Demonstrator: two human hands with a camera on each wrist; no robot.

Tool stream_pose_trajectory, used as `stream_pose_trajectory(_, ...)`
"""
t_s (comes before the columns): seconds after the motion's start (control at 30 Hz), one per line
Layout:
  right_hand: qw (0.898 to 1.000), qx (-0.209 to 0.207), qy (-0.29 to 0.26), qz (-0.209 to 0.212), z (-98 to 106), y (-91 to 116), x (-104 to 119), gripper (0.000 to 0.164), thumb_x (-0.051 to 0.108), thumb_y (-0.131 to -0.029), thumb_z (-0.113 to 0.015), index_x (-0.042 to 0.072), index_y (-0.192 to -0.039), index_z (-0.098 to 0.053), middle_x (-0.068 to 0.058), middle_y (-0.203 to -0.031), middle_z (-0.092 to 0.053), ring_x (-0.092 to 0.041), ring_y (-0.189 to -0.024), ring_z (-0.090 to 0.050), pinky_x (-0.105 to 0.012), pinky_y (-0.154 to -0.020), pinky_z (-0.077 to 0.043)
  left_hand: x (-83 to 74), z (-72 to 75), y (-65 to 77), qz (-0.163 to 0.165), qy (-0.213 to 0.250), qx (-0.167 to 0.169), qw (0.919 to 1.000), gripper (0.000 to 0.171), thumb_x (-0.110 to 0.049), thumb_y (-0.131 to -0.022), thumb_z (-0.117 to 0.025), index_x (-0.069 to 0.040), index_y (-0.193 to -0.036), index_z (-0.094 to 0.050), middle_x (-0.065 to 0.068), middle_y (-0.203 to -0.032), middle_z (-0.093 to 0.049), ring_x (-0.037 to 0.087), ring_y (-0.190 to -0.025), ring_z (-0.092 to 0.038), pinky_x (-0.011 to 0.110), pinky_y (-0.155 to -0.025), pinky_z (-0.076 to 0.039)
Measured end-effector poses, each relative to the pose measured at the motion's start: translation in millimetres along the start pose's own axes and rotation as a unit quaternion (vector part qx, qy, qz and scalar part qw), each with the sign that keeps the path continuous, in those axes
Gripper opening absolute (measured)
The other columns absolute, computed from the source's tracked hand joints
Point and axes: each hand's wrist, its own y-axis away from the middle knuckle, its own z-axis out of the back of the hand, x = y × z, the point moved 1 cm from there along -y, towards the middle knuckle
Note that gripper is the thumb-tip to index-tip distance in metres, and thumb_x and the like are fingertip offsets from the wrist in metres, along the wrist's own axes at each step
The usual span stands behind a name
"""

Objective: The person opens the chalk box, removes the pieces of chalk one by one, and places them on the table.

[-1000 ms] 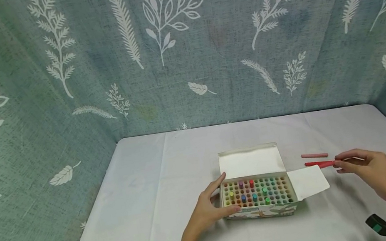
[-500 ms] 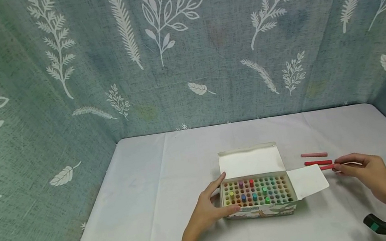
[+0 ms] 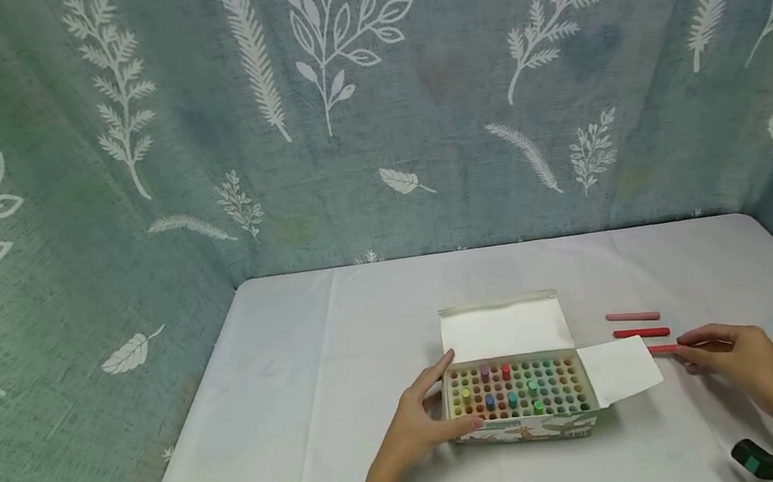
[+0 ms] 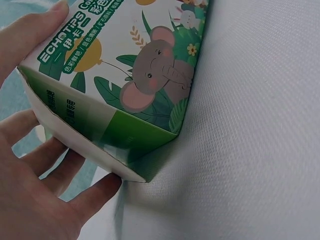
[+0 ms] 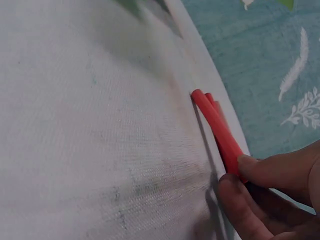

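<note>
An open chalk box (image 3: pixel 523 430) stands on the white table, its upright sticks set in a holed tray. My left hand (image 3: pixel 422 416) grips the box's left end, thumb at the front and fingers toward the back. In the left wrist view those fingers lie against a side flap (image 4: pixel 85 140) below the elephant print. Right of the box, my right hand (image 3: pixel 726 351) pinches a light red chalk stick (image 5: pixel 217 127) between thumb and fingers, close above the cloth. Behind it lie a red chalk stick (image 3: pixel 641 333) and a pink chalk stick (image 3: pixel 632 316), roughly parallel.
The box's white lid (image 3: pixel 505 327) stands up at the back, and a side flap (image 3: pixel 620 371) sticks out right, close to the held stick. White cloth covers the table (image 3: pixel 329 452). A leaf-patterned teal curtain (image 3: pixel 440 98) hangs behind and at both sides.
My right hand has moved toward the table's front with the light red chalk stick, widening its gap from the red one lying behind. My left hand still holds the box.
</note>
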Motion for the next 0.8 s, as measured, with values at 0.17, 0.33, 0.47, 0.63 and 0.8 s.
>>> stream_pose_trajectory(0.17,0.999,-0.013,0.036,0.030,-2.3,0.2,-0.6,0.029,0.007,-0.083,-0.072,-0.012,-0.104,-0.065,-0.022,-0.090,-0.067,-0.019,-0.064,-0.062,-0.020,-0.047,-0.051,18.3,-3.3,-4.2,-0.011,-0.003,-0.005,0.9999,0.086,-0.023,-0.076,-0.081,-0.024,-0.148,-0.034,0.004,-0.149,-0.033,0.029,-0.137,-0.029,0.051,-0.106,-0.034)
stream_pose_trajectory(0.33,0.993,-0.028,0.078,0.080,-7.1,-2.9,-1.7,0.022,0.005,-0.080,-0.073,-0.009,-0.097,-0.068,-0.021,-0.087,-0.066,-0.024,-0.069,-0.062,-0.018,-0.046,-0.048,34.3,-3.9,-7.6,-0.008,-0.012,-0.011,0.9998,0.086,-0.028,-0.075,-0.081,-0.035,-0.147,-0.034,-0.004,-0.149,-0.033,0.023,-0.137,-0.030,0.045,-0.106,-0.036)
stream_pose_trajectory(0.47,0.989,-0.041,0.101,0.103,-10.3,-4.9,-3.1,0.019,0.004,-0.079,-0.074,-0.007,-0.094,-0.070,-0.020,-0.087,-0.067,-0.031,-0.075,-0.062,-0.017,-0.048,-0.046,35.9,-2.7,-7.0,-0.011,-0.015,-0.016,0.9997,0.086,-0.032,-0.075,-0.081,-0.036,-0.146,-0.034,-0.004,-0.148,-0.034,0.023,-0.136,-0.031,0.046,-0.105,-0.037)
stream_pose_trajectory(0.63,0.987,-0.050,0.110,0.106,-9.4,-2.4,-0.4,0.020,0.005,-0.078,-0.074,-0.005,-0.094,-0.069,-0.022,-0.090,-0.066,-0.034,-0.076,-0.061,-0.020,-0.047,-0.046,35.6,-2.4,-6.8,-0.012,-0.022,-0.015,0.9996,0.086,-0.035,-0.075,-0.081,-0.037,-0.146,-0.033,-0.005,-0.148,-0.033,0.023,-0.136,-0.031,0.047,-0.105,-0.037)
stream_pose_trajectory(0.8,0.987,-0.055,0.101,0.115,-6.2,2.1,8.2,0.019,0.004,-0.080,-0.072,-0.005,-0.096,-0.068,-0.026,-0.093,-0.064,-0.036,-0.077,-0.060,-0.026,-0.041,-0.047,35.5,-2.4,-6.3,-0.010,-0.018,-0.010,0.9997,0.086,-0.032,-0.075,-0.081,-0.037,-0.146,-0.033,-0.005,-0.148,-0.033,0.021,-0.136,-0.031,0.045,-0.106,-0.036)
